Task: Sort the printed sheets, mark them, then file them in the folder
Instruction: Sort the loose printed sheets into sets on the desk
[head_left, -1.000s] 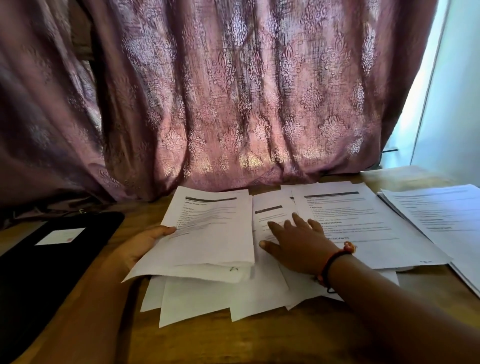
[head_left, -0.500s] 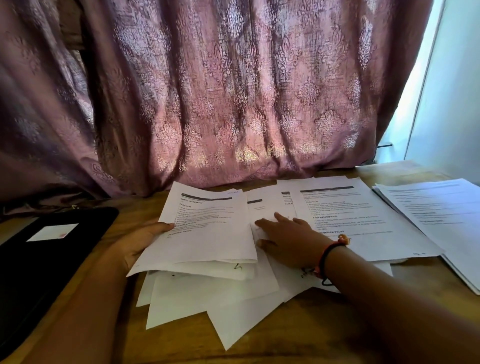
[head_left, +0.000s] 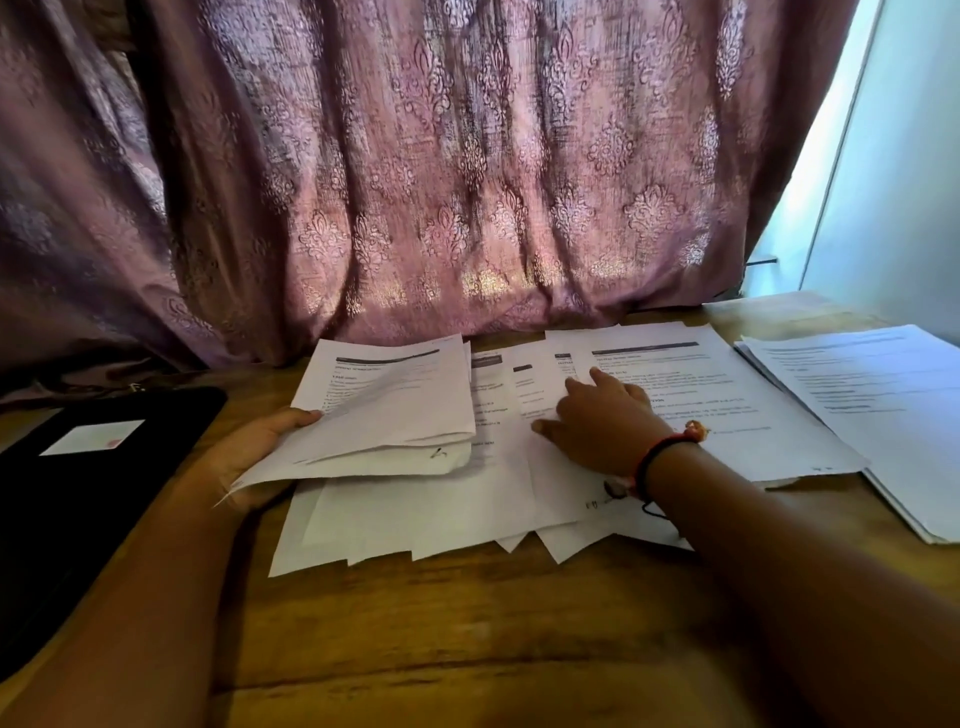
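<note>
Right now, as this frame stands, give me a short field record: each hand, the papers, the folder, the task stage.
left hand: grips the lifted bundle at its left edge
right hand: fingers on the spread sheets
side stack: apart, at the right
black folder: flat at the left, touched by neither hand
stage: sorting; nothing seen filed

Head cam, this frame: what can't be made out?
Head view:
1. Print on the spread sheets: too small and blurred to read.
2. Fingers of the left hand: hidden under the held sheets; only the thumb shows.
3. Folder: cut off by the left edge.
4. Right stack: cut off by the right edge.
</note>
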